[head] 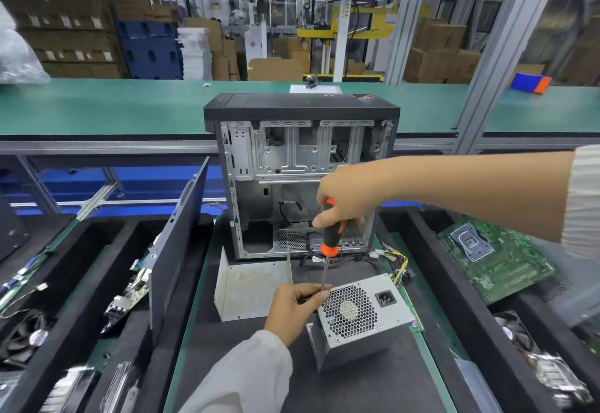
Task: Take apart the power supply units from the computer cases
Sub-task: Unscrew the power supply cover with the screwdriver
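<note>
Bright even indoor light, wide-angle bending, blurred edges

both hands curled, right hand (349,196) raised, left hand (297,310) low

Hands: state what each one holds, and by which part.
Right hand grips the screwdriver by its orange-and-black handle. Left hand holds the power supply unit at its upper left corner, beside the shaft's tip.

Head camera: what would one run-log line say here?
right hand grips orange-and-black screwdriver | tip at top edge of grey metal power supply box | left hand steadies it | open computer case behind
</note>
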